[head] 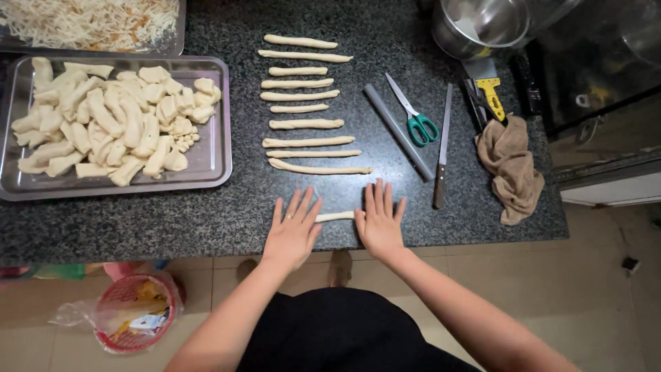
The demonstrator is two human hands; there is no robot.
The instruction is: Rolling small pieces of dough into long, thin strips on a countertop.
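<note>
Hands: left hand [292,231] and right hand [379,220] lie flat, fingers spread, palms pressing the ends of a dough rope [335,216].
Dough rope: on the counter [206,220], just below the row of finished ropes [306,103].
Handling: likely soft, light, stretchy, tears if pulled; support it under both ends.
Tray [217,165]: left of the row, holding dough pieces.

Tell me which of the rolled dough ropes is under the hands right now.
The short dough rope at the counter's near edge, spanning between the left hand and right hand. The other ropes lie untouched in a column farther back, the nearest being a long one.
</note>
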